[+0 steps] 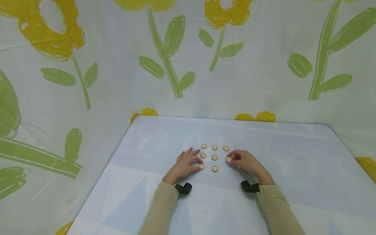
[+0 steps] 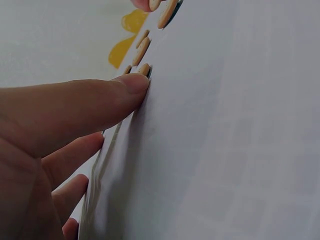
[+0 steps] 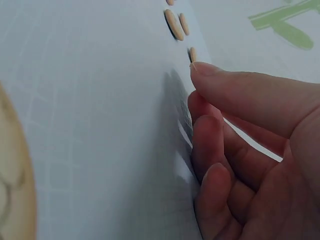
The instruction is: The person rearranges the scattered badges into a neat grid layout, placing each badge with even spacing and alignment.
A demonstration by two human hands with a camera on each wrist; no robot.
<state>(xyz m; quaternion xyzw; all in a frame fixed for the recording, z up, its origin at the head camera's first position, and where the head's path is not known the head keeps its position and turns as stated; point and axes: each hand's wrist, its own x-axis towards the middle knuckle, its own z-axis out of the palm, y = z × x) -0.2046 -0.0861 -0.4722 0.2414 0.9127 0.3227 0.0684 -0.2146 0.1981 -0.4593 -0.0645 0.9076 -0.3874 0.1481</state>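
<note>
Small round wooden discs with dark marks on their faces lie in rows on the table. My left hand [image 1: 183, 165] pinches the near-left wooden disc [image 1: 201, 166] between thumb and index finger, the other fingers spread toward the back. In the left wrist view the thumb [image 2: 132, 84] presses at that disc's edge. On the other side, my right hand [image 1: 248, 161] pinches another disc [image 1: 228, 159] at the right end of the middle row, its other fingers curled under. Between the hands are a middle disc [image 1: 214, 157] and a nearer one [image 1: 214, 168].
Behind the hands lies a back row with a left disc [image 1: 204, 146], a middle disc [image 1: 214, 147] and a right disc [image 1: 226, 148]. One more disc [image 1: 240, 185] sits by the right wrist, partly behind its black camera [image 1: 249, 187]. A flowered cloth [image 1: 117, 81] hangs behind the table [image 1: 308, 163].
</note>
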